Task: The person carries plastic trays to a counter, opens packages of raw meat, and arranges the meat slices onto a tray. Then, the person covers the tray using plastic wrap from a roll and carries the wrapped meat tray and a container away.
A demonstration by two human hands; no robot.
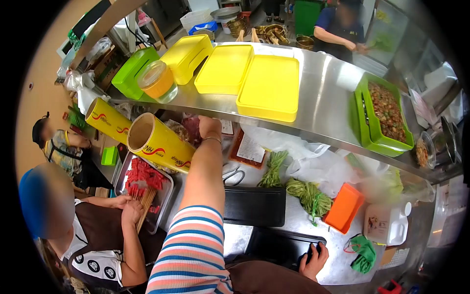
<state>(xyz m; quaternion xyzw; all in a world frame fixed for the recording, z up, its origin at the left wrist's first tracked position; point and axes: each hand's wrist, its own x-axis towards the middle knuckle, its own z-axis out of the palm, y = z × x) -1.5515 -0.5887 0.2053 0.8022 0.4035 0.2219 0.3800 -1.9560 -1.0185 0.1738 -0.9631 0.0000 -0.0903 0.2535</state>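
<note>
My left hand, at the end of a striped sleeve, reaches under the steel shelf. Its fingers look curled and are partly hidden. Right beside it is dark red meat that seems to be in clear plastic. My right hand grips the right rim of a black tray at the counter's near edge, thumb and fingers on either side of the rim. Beyond that tray sits a black box. Scissors lie behind the box, close to my left forearm.
Yellow film rolls stand left of my arm. A co-worker handles skewers over a tray of red meat. Green bean bundles, an orange bin and a white jug lie right. Yellow boxes line the shelf.
</note>
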